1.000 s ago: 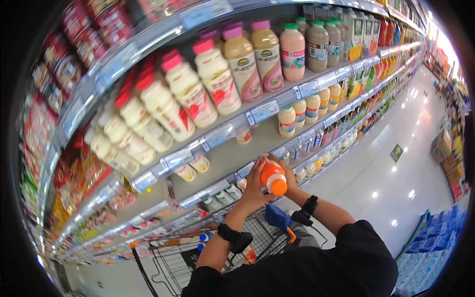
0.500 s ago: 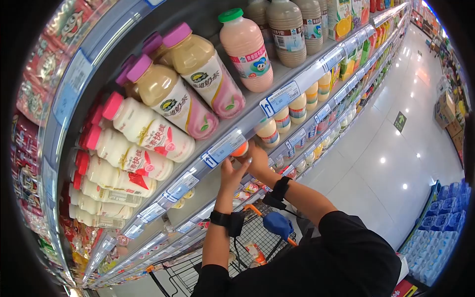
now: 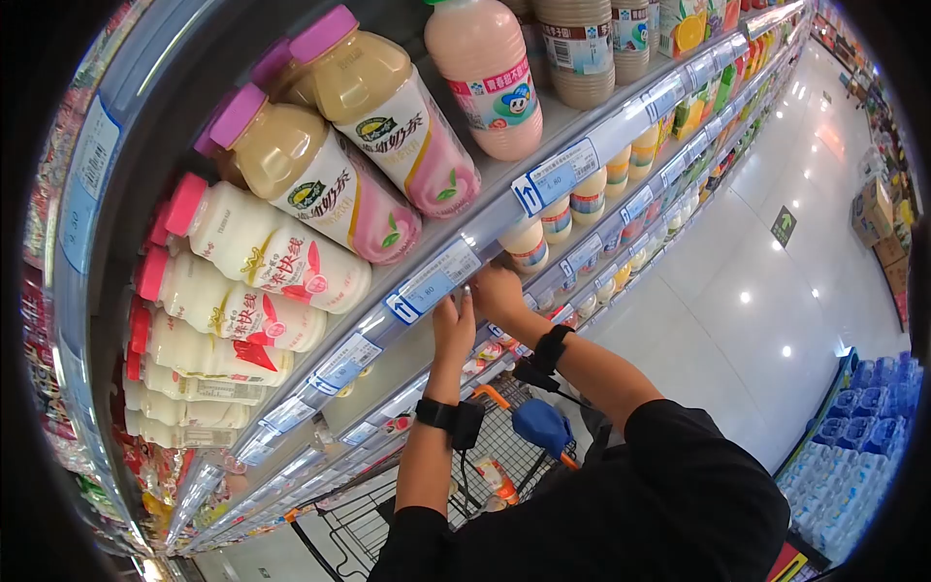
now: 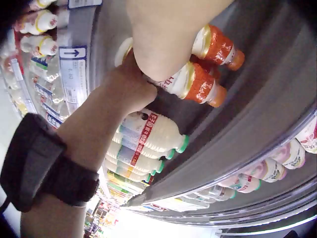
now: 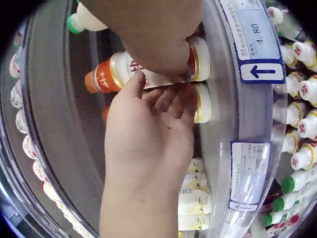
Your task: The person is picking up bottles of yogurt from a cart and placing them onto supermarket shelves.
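Both hands reach under a shelf edge in the head view, so the drink bottle is hidden there. In the right wrist view, an orange-capped drink bottle (image 5: 106,75) with a white label stands in the lower shelf bay. My left hand (image 5: 148,136) holds it, thumb against the label and fingers curled at its side. Across the lower label, my right hand (image 5: 153,34) grips it, fingers mostly hidden. A second orange-capped bottle (image 5: 203,103) stands beside it, partly behind the left hand. In the left wrist view, the right hand (image 4: 121,89) curls close to the bottle's base.
Milk-tea bottles (image 3: 330,184) and white yogurt-drink bottles (image 3: 276,247) fill the shelf above. Green-capped bottles (image 4: 153,130) stand beside the hands. A price rail (image 3: 436,276) runs over the wrists. Below is a wire cart (image 3: 519,436); bottled-water packs (image 3: 844,456) stand right.
Both hands have carried the orange-capped bottle from in front of the shelves up into the bay. Its cap, visible half a second ago, is now hidden in the head view, which moved closer.
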Demonstrator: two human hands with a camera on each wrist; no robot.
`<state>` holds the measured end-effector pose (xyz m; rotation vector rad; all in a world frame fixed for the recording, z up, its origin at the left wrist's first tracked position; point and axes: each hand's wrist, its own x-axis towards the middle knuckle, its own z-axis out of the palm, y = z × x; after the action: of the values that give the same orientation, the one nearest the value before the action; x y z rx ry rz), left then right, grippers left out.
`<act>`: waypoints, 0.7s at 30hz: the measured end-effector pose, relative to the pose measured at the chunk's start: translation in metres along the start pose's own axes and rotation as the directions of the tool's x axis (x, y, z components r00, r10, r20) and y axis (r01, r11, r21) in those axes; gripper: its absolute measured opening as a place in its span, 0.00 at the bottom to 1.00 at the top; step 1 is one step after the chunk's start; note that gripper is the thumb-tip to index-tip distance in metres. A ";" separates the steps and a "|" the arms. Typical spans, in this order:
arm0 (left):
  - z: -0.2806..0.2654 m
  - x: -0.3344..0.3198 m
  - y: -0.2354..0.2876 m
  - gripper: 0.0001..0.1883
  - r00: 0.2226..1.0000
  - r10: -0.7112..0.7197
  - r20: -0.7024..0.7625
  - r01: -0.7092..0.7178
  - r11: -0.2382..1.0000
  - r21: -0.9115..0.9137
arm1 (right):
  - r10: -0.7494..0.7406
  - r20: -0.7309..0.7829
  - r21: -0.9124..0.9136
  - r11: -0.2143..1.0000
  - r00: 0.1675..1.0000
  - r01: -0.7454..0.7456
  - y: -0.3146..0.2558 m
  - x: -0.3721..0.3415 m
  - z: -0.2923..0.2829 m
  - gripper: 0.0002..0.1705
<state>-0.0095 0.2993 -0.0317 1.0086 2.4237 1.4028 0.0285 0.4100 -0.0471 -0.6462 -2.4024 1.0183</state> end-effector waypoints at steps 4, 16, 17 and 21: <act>0.004 -0.008 0.004 0.30 0.998 -0.063 0.029 0.062 0.997 0.052 | -0.171 0.009 -0.117 0.978 0.985 0.170 0.011 0.008 0.011 0.08; -0.005 -0.004 -0.031 0.20 0.909 -0.152 -0.388 0.116 0.987 -0.115 | -0.011 0.217 -0.151 0.987 0.976 0.045 0.007 0.023 0.017 0.15; -0.008 -0.001 -0.052 0.20 0.907 -0.065 -0.415 0.072 0.997 0.003 | -0.040 0.167 -0.118 0.991 0.985 0.060 0.008 0.022 0.018 0.14; -0.025 0.015 -0.066 0.20 0.930 0.055 -0.364 0.044 0.965 0.259 | -0.108 0.042 -0.030 0.994 0.993 0.109 0.011 0.022 0.020 0.14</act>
<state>-0.0632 0.2697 -0.0695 0.8637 2.9476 1.4057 0.0024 0.4186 -0.0631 -0.5046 -2.4640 0.9586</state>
